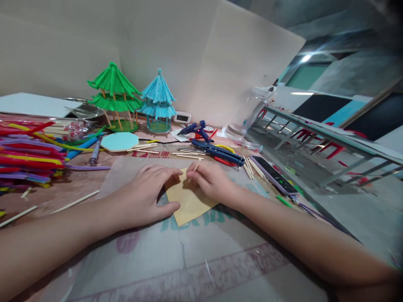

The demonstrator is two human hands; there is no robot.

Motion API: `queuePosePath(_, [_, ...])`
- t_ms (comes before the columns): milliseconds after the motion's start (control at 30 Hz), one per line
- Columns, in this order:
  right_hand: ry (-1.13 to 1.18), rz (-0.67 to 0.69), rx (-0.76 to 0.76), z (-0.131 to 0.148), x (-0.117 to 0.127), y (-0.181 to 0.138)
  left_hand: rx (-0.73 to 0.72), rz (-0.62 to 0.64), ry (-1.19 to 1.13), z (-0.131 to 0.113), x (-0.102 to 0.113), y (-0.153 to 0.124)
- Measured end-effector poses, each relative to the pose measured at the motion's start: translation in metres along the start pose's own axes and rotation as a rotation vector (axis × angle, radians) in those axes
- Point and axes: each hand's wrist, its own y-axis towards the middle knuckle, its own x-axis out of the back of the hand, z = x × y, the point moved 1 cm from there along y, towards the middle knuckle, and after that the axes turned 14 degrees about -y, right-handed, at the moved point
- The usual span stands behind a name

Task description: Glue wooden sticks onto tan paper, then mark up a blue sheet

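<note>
A tan square of card (pixel 185 205) lies on the translucent plastic sheet in front of me. My left hand (pixel 147 193) rests at its left edge, thumb and fingers spread apart, the thumb touching the card. Over the card's upper part, my right hand (pixel 209 180) is closed in a pinch on a thin wooden stick (pixel 196 166), whose tip sticks up above the fingers. The stick's lower end is hidden by the fingers.
Behind stand green (pixel 115 98) and blue (pixel 158 102) pipe-cleaner pavilions. A glue gun (pixel 198 129), pliers (pixel 217 152), loose sticks (pixel 189 154) and a light-blue octagon (pixel 119 141) lie beyond my hands. Colourful pipe cleaners (pixel 31 155) are piled left; a phone (pixel 273 174) lies right.
</note>
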Motion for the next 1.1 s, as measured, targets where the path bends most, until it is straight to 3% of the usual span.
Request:
queuePosePath(67, [0.031,0.03,0.069,-0.001,0.0,0.0,-0.007,0.001,-0.003,0.0,0.0,0.0])
queuePosePath(200, [-0.057,-0.032,-0.043,-0.003,0.003,0.0,0.002,-0.01,0.007,0.002,-0.001,0.0])
queuePosePath(333, [-0.016,0.023,0.046,-0.003,0.002,0.0,0.009,0.011,-0.002,0.002,-0.001,0.0])
queuePosePath(500, [-0.087,-0.06,-0.052,-0.008,0.001,0.001,0.011,0.005,-0.005,0.002,-0.002,0.001])
queuePosePath(600, [-0.033,-0.008,0.062,-0.008,0.001,0.001,-0.001,0.007,-0.002,0.002,-0.002,0.0])
queuePosePath(733, [-0.144,-0.065,-0.061,-0.01,0.002,0.002,0.004,0.001,0.004,0.002,-0.002,0.0])
queuePosePath(867, [-0.118,-0.023,0.045,-0.011,0.001,0.002,0.009,0.002,0.003,0.002,-0.002,0.0])
queuePosePath(1000, [-0.198,-0.087,-0.064,-0.015,0.003,0.003,0.008,-0.014,-0.007,0.004,-0.002,0.0])
queuePosePath(1100, [-0.167,-0.033,-0.008,-0.016,0.003,0.004,0.004,-0.007,-0.003,0.004,-0.001,0.0])
